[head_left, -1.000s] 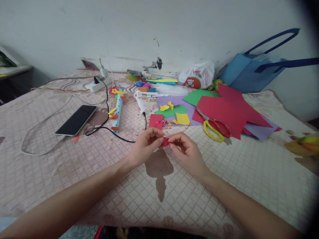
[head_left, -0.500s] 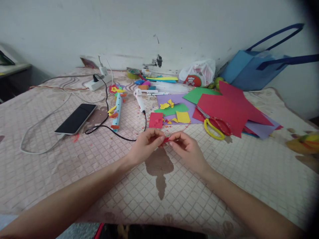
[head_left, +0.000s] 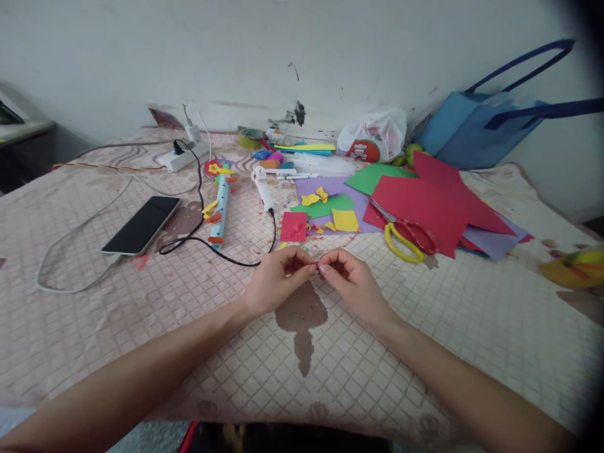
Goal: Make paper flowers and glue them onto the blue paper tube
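My left hand (head_left: 278, 280) and my right hand (head_left: 353, 283) meet at the middle of the table, fingertips pinched together on a small red piece (head_left: 317, 265). Most of that piece is hidden by the fingers. Just beyond the hands lie a red square (head_left: 293, 226) with bits on it, a yellow square (head_left: 346, 221) and small paper scraps. A white glue gun (head_left: 263, 190) with a black cord rests behind my left hand. To the right, scissors (head_left: 403, 244) with yellow and red handles lie partly on red paper (head_left: 419, 204).
On the left are a phone (head_left: 141, 226) on a cable, a power strip (head_left: 186, 157) and a decorated blue strip (head_left: 219, 211). Markers, a plastic bag (head_left: 377, 135) and a blue bag (head_left: 476, 129) stand near the wall. A yellow item (head_left: 573, 269) sits far right.
My fingertips have drawn closer together, and less of the red piece shows between them. The view has shifted slightly.
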`<state>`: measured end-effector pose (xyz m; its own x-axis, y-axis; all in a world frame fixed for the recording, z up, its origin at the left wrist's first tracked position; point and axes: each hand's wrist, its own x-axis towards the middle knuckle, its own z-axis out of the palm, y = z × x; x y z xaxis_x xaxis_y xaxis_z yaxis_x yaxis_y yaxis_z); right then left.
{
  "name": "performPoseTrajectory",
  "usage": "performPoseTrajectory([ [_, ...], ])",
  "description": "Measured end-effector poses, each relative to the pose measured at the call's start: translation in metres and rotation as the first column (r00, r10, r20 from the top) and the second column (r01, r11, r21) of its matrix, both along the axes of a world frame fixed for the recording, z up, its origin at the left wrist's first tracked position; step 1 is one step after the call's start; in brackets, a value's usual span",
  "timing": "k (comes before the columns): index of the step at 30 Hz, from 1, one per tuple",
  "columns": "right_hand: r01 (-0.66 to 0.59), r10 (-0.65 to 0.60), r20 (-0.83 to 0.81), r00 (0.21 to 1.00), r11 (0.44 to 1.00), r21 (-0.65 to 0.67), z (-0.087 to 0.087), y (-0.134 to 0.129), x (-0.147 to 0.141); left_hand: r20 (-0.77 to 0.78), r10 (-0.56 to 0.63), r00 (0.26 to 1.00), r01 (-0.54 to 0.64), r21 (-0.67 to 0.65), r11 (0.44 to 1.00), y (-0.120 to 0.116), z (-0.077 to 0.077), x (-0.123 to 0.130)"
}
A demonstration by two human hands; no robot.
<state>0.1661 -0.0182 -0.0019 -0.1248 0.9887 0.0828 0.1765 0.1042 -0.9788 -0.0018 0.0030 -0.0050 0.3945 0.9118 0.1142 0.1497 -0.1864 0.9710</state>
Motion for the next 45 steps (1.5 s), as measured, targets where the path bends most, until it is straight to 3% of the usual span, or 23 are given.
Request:
performPoseTrajectory([
  [14,0.024,-0.024,-0.014,1.000,1.000,-0.004,-0.002,-0.002,-0.004,-0.048,0.120,0.992,-0.118,0.033,0.992,-0.003,0.000,0.005],
  [24,0.077,-0.077,-0.006,0.997,0.997,0.020,-0.003,-0.001,-0.007,-0.063,0.128,0.990,-0.123,0.073,0.990,-0.005,0.002,0.006],
  [32,0.115,-0.114,-0.026,0.993,0.992,0.054,-0.006,0.001,-0.009,0.153,0.124,0.980,-0.120,-0.036,0.992,-0.003,-0.006,0.010],
  [39,0.102,-0.105,-0.113,0.988,0.994,-0.034,-0.004,0.000,-0.009,0.209,0.107,0.972,-0.081,-0.127,0.989,-0.002,-0.004,0.011],
  [45,0.054,-0.058,-0.137,0.989,0.998,-0.033,-0.004,0.003,-0.007,0.240,0.096,0.966,-0.065,-0.136,0.989,-0.002,-0.005,0.011],
])
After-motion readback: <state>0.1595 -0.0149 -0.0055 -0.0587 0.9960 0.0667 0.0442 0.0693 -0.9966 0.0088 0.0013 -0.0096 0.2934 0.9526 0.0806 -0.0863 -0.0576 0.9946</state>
